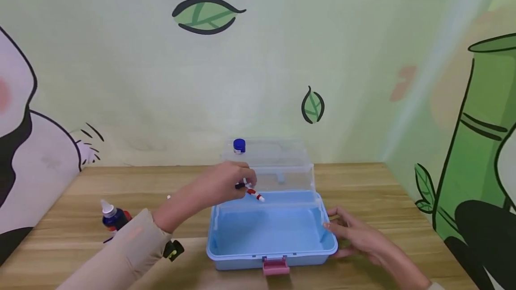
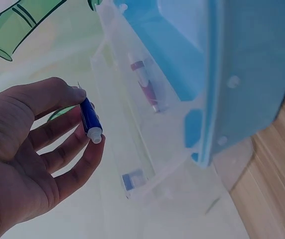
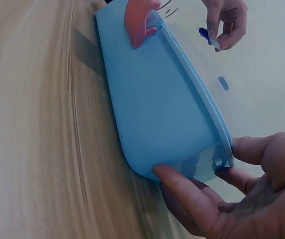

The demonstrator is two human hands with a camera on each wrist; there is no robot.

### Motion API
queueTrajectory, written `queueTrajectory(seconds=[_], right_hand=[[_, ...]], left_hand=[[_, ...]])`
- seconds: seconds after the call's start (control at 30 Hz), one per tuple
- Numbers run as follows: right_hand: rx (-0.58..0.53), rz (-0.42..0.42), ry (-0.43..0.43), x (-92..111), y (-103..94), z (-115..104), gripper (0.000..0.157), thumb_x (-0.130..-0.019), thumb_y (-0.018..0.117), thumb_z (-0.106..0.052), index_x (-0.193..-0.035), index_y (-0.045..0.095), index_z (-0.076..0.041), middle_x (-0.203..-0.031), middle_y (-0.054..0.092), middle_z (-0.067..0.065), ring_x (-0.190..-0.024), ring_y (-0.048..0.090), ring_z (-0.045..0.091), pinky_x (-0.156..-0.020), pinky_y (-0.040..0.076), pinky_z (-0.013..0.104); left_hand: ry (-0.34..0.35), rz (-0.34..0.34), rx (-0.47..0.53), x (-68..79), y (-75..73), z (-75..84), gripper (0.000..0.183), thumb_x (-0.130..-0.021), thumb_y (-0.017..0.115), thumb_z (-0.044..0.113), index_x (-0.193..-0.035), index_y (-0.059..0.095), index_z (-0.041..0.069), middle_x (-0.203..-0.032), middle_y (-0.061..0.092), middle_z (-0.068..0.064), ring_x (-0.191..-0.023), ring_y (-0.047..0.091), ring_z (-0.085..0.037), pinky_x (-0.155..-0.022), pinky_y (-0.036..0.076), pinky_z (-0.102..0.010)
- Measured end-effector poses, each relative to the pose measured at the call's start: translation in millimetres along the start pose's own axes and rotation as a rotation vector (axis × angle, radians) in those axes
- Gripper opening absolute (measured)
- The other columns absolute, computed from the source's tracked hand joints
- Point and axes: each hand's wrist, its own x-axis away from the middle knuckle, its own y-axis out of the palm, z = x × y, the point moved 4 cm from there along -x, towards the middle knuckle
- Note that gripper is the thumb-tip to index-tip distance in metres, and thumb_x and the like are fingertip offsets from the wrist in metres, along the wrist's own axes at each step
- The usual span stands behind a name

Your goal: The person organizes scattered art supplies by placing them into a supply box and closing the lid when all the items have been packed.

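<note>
My left hand (image 1: 225, 182) pinches a small blue paint tube (image 2: 90, 119) with a whitish end between thumb and fingers, above the raised clear lid of a light-blue storage box (image 1: 272, 261). Inside that lid (image 2: 170, 134) lie a red-and-white tube (image 2: 145, 87) and a small blue-capped jar (image 1: 239, 146). At the box's right end my right hand (image 1: 359, 235) holds the corner, its thumb (image 3: 249, 149) at the rim and other fingers along the outer wall. The box's main compartment lies uncovered, and its pink latch (image 1: 276, 266) hangs at the front.
To the left on the wooden table (image 1: 363, 191) stands a dark blue bottle (image 1: 114, 218) with a white nozzle, partly behind my left sleeve. Something red shows behind it. A black-and-yellow object (image 1: 173, 250) appears beside that sleeve. A printed wall (image 1: 266, 66) rises behind the table.
</note>
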Motion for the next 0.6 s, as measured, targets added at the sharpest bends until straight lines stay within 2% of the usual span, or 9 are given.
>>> queueTrajectory(seconds=[0.2,0.43,0.6], right_hand=[[0.000,0.015,0.025,0,-0.8,-5,0.047,-0.103,0.060,-0.027,-0.136,0.039,-0.002,-0.124,0.049,0.024,-0.100,0.064,0.030,-0.075,0.061,0.053],[0.002,0.018,0.031,2,0.0,-7,0.046,-0.104,0.060,-0.026,-0.136,0.038,-0.002,-0.126,0.048,0.025,-0.101,0.064,0.030,-0.076,0.061,0.053],[0.002,0.020,0.038,3,0.7,-5,0.046,-0.104,0.060,-0.025,-0.136,0.037,-0.002,-0.124,0.048,0.025,-0.100,0.064,0.030,-0.076,0.061,0.053]], left_hand=[[0.053,-0.005,-0.011,-15.8,0.3,4.3,0.018,-0.089,0.077,0.006,-0.105,0.076,0.013,-0.102,0.071,-0.001,-0.087,0.065,-0.015,-0.071,0.057,-0.024],[0.041,-0.038,-0.032,-32.7,-0.1,11.8,0.019,-0.090,0.075,0.005,-0.106,0.077,0.015,-0.103,0.072,0.003,-0.090,0.066,-0.012,-0.069,0.055,-0.020],[0.040,-0.057,-0.028,-42.6,2.2,17.7,0.021,-0.091,0.073,0.005,-0.109,0.076,0.014,-0.106,0.072,0.000,-0.091,0.066,-0.014,-0.068,0.054,-0.019]])
